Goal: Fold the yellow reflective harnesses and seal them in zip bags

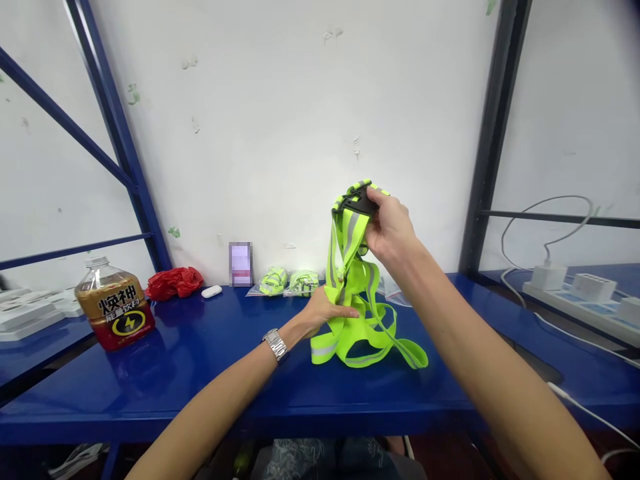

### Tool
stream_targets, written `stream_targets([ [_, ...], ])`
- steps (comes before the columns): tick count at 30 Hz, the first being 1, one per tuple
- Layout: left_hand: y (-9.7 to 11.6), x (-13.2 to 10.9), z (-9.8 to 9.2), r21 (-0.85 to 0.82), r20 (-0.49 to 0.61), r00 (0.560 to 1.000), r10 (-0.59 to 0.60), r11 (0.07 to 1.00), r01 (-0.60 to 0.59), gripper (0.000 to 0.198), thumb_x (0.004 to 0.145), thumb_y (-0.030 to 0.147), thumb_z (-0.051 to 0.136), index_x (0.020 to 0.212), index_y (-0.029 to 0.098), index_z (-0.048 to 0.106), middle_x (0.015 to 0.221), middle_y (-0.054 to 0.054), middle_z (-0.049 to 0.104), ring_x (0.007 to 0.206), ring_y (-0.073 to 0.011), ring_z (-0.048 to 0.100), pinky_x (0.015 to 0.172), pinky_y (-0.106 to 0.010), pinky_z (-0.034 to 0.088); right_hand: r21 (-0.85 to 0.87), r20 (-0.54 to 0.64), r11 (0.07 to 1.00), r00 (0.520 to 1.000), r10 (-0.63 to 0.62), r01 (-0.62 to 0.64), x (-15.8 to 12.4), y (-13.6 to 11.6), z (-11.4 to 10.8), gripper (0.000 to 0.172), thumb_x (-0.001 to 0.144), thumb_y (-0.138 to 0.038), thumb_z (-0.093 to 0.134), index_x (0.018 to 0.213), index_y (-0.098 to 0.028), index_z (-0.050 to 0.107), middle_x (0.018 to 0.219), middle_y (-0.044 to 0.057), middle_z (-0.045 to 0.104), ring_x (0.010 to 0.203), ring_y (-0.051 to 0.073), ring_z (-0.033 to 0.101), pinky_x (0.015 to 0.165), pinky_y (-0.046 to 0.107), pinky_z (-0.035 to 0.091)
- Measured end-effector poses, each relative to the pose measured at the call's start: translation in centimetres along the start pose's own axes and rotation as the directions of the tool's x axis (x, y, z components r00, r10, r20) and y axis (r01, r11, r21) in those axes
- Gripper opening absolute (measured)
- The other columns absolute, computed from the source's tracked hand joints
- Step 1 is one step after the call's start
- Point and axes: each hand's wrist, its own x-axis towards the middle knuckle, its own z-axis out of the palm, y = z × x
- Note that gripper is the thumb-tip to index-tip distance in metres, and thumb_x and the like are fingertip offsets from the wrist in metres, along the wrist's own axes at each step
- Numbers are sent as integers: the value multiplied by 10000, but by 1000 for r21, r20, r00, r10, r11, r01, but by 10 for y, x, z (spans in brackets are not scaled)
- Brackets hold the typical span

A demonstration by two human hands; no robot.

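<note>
Neon-yellow reflective straps (356, 303) with grey stripes hang in loops, their lower loops resting on the blue table (215, 380). My right hand (390, 223) is raised and closed on the upper end, at a black plastic buckle (361, 202). Lower down and to the left, my left hand (325, 312) grips the hanging straps, its thumb across them; a metal watch (275, 345) is on that wrist. Two folded neon bundles in clear bags, a left one (273, 281) and a right one (303, 283), lie by the wall behind.
A large drink bottle (116, 307), a red plastic bag (175, 283), a white oval item (211, 291) and an upright phone-like screen (241, 265) stand or lie to the left. At the right are a power strip (580, 303), chargers and white cables. Metal posts flank the table.
</note>
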Motion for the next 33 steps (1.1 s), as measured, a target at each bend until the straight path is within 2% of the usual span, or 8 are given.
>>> stream_targets([
  [5, -11, 7, 20, -217, 79, 996, 37, 976, -19, 804, 463, 380, 897, 1171, 149, 594, 1083, -130, 666, 1041, -295, 621, 917, -432, 493, -85, 62, 991, 993, -98, 103, 23, 6, -5, 68, 785, -155, 607, 822, -154, 550, 693, -6, 600, 700, 153, 640, 650, 314, 596],
  [11, -8, 12, 30, 149, -19, 996, 92, 985, -88, 515, 544, 362, 856, 968, 142, 664, 968, -98, 686, 917, -251, 652, 816, -398, 543, -174, 204, 964, 965, -166, 203, 45, 15, 12, 126, 826, -244, 572, 885, -133, 578, 779, 24, 610, 806, 168, 650, 726, 360, 578],
  [16, 5, 59, -11, 721, -287, 924, 254, 692, 34, 173, 746, 275, 669, 849, 135, 665, 797, -57, 696, 698, -176, 648, 624, -296, 523, -140, 260, 956, 941, -218, 260, 74, 7, 30, 161, 863, -288, 520, 892, -141, 579, 827, 21, 601, 861, 186, 651, 692, 381, 569],
  [22, 46, 120, -83, 824, -462, 787, 408, 526, 210, 300, 839, 347, 531, 983, 94, 604, 1053, -220, 630, 1070, -361, 550, 865, -443, 415, -76, 157, 980, 972, -172, 186, 51, -10, 15, 136, 893, -292, 503, 905, -163, 543, 859, 29, 622, 896, 191, 658, 663, 354, 574],
  [24, 48, 123, -99, 877, -465, 763, 450, 349, 329, 444, 815, 331, 568, 1183, 95, 493, 1243, -261, 514, 1216, -408, 420, 968, -519, 309, -124, 105, 985, 989, -104, 117, 23, 2, -8, 168, 851, -332, 574, 882, -168, 554, 848, 37, 646, 866, 188, 663, 653, 330, 584],
  [27, 41, 116, -113, 910, -411, 894, 180, 34, 412, 779, 682, 305, 719, 1334, 112, 339, 1397, -301, 334, 1307, -465, 283, 1001, -595, 224, -275, -75, 949, 987, 139, -154, -20, 33, -56, 216, 771, -363, 674, 792, -174, 573, 788, 40, 673, 750, 177, 667, 619, 307, 591],
  [30, 39, 107, -120, 923, -382, 919, -97, 1, 384, 1054, 498, 236, 825, 1393, 117, 280, 1396, -311, 348, 1229, -461, 409, 921, -547, 366, -365, -263, 807, 883, 389, -464, -48, 66, -102, 216, 758, -337, 699, 697, -169, 579, 634, 28, 657, 590, 150, 646, 602, 296, 588],
  [33, 52, 100, -120, 943, -323, 926, -194, 14, 332, 1078, 504, 126, 765, 1436, 136, 222, 1433, -284, 327, 1187, -417, 473, 856, -490, 442, -328, -224, 784, 850, 477, -526, -58, 88, -130, 187, 809, -314, 654, 705, -167, 607, 687, 49, 695, 656, 139, 673, 683, 272, 586],
])
